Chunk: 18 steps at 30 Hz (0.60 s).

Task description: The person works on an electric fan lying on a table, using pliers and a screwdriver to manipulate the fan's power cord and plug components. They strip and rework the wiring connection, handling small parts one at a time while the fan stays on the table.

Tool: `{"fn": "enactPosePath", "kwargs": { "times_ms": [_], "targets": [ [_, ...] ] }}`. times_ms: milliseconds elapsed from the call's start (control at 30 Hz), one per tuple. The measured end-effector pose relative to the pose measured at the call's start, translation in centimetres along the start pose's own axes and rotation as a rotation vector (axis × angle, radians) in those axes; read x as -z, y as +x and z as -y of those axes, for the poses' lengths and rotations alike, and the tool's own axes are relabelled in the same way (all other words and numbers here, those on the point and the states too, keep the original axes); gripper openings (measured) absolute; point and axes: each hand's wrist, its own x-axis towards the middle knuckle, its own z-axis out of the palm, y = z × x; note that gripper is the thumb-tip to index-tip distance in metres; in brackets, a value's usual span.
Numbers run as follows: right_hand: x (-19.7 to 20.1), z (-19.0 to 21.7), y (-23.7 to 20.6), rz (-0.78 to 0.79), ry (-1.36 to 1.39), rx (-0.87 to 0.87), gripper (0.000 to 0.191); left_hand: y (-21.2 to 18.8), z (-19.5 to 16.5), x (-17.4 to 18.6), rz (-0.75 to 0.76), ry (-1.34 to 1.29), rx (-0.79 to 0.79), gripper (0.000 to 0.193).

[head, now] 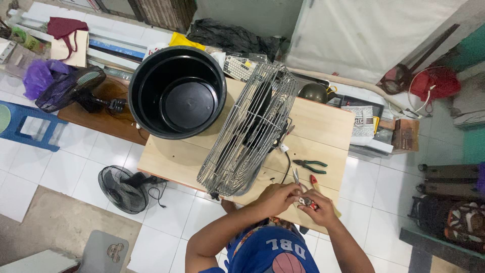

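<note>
Both hands meet at the near edge of the wooden surface (323,126): the left hand (275,196) and right hand (317,207) pinch a small red-and-metal part (306,202) between the fingertips. It looks light, stiff and easily dropped, best gripped by its sides. Just beyond lie green-handled pliers (309,165); a wire-caged fan (250,131) stands tilted at left, beside a black tub (177,91).

The fan cage (250,132) stands tilted across the middle of the table (323,126), walling off the black tub (177,91) on the left. Right of the cage the tabletop lies bare up to the far edge, with green-handled pliers (309,165) lying near the front.
</note>
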Motion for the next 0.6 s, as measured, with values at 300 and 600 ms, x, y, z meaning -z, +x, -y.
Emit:
{"fn": "enactPosePath", "kwargs": {
  "times_ms": [300, 600],
  "targets": [
    [0.2, -0.3, 0.1, -0.012, 0.089, 0.077, 0.033, -0.1, 2.0, -1.5, 0.022, -0.299, 0.016, 0.014],
    [-0.7, 0.1, 0.3, -0.103, 0.093, 0.065, 0.037, -2.1, 0.7, -2.0, -0.202, -0.155, -0.247, 0.027]
  ]
}}
